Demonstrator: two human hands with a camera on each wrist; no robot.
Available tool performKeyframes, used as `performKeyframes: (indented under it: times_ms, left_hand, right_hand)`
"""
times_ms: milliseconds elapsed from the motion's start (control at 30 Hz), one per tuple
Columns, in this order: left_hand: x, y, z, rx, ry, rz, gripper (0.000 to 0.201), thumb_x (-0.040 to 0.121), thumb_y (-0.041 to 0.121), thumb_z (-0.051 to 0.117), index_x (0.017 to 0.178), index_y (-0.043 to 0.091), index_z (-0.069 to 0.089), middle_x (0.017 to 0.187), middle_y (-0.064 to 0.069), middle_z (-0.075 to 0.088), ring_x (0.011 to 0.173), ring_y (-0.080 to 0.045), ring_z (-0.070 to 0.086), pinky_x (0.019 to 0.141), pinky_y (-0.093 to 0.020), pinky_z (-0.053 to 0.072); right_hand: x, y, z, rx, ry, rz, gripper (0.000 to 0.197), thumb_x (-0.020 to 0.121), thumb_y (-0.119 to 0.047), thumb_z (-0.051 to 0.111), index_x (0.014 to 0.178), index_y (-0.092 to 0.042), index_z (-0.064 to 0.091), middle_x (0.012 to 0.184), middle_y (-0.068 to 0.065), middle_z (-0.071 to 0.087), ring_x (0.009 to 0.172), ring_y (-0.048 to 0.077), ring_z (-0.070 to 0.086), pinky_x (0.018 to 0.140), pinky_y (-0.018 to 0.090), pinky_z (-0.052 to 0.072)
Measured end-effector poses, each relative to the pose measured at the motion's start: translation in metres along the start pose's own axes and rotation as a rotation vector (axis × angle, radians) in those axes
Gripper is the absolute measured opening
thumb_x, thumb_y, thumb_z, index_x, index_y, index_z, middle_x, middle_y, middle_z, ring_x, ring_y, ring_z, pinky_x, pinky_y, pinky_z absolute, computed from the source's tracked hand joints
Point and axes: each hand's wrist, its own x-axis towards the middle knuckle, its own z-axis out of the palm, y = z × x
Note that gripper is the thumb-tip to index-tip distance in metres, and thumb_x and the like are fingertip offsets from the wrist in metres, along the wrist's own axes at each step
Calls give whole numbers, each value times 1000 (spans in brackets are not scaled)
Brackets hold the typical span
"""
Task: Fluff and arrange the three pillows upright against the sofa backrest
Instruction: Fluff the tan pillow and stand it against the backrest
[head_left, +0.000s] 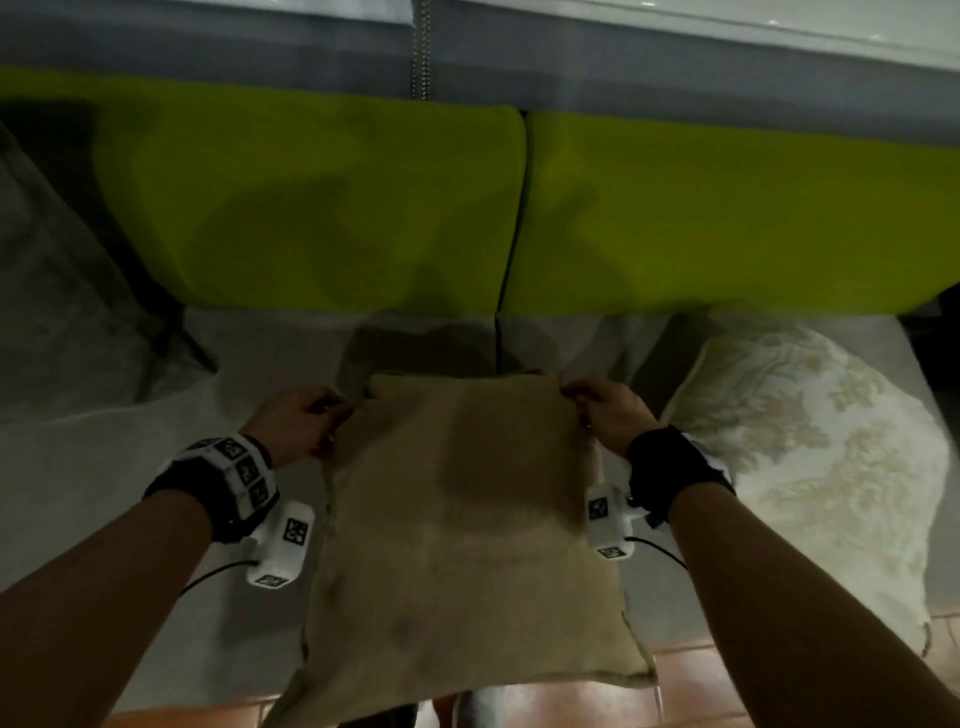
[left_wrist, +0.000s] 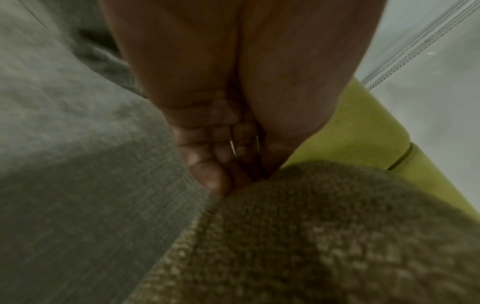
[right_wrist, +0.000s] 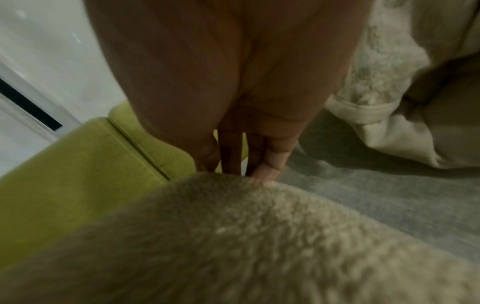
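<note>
A tan woven pillow (head_left: 467, 525) hangs in front of me over the sofa seat (head_left: 130, 493), its lower edge past the seat's front. My left hand (head_left: 306, 421) grips its upper left corner and my right hand (head_left: 602, 410) grips its upper right corner. The left wrist view shows curled fingers (left_wrist: 207, 174) at the tan pillow's (left_wrist: 324, 236) edge. In the right wrist view, fingers (right_wrist: 270, 166) pinch the pillow (right_wrist: 233, 236). A cream patterned pillow (head_left: 810, 457) lies on the seat at the right. A grey pillow (head_left: 57, 291) leans at the far left.
The lime-green backrest cushions (head_left: 322, 208) run across behind the seat, with a seam (head_left: 514, 218) at the middle. A pale wall and a hanging bead chain (head_left: 422, 49) are above them. Reddish floor tiles (head_left: 701, 691) show below the seat's front edge.
</note>
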Motion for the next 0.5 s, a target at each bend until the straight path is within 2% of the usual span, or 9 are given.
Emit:
performKeyframes:
  times_ms: [67,133,200,267,333,400,467,500]
  left_hand:
    - [5,1,4,127,-62,0,28,99,40,56,103,19,73,95,-7,74,85,-26,70,78,-39,56]
    - [6,6,8,239,-166,30,28,101,41,53,100,22,73,94,-4,74,84,-20,68,82,-37,53]
    - [5,12,12,241,-239,65,21,102,31,53,97,21,71,96,-3,72,84,-18,65,81,-34,49]
    - [5,14,13,290,-269,67,15,100,19,54,97,18,69,98,-4,70,87,-21,64,81,-33,49]
    - [7,12,10,383,-289,50,23,98,8,53,88,25,65,90,1,65,80,-13,60,77,-30,45]
    - [5,10,6,511,-287,39,24,92,1,55,87,20,69,81,9,62,75,-7,57,68,-25,42]
    - [3,7,-1,579,-250,60,21,85,-1,60,92,16,70,79,6,64,74,-12,59,67,-27,42]
    - [3,2,-4,562,-189,77,22,85,0,61,91,20,68,82,2,65,76,-16,61,68,-29,43]
  right_hand:
    - [2,2,4,-40,-13,53,29,105,-29,48,128,-27,67,127,6,63,119,30,59,99,37,48]
    - [1,8,8,-78,-67,89,30,105,-32,50,127,-23,69,126,6,65,119,29,60,105,40,47]
    - [-1,10,9,-110,-131,100,31,106,-30,50,127,-19,69,122,5,64,118,26,59,105,38,45]
    - [-2,7,5,-149,-194,93,32,106,-29,49,129,-19,68,126,5,65,117,25,60,106,38,46]
    - [-1,2,0,-233,-242,62,31,104,-28,50,129,-21,69,128,6,67,117,24,61,107,40,46]
    - [-3,-4,-6,-321,-238,-4,27,102,-21,53,124,-21,70,114,5,66,112,23,61,97,33,46]
    - [-3,-7,-12,-369,-175,-50,20,100,-17,54,113,-18,70,107,10,67,110,28,64,85,29,42]
    - [-2,-4,-15,-370,-117,-55,20,101,-19,53,113,-15,69,111,14,68,111,31,63,83,29,40]
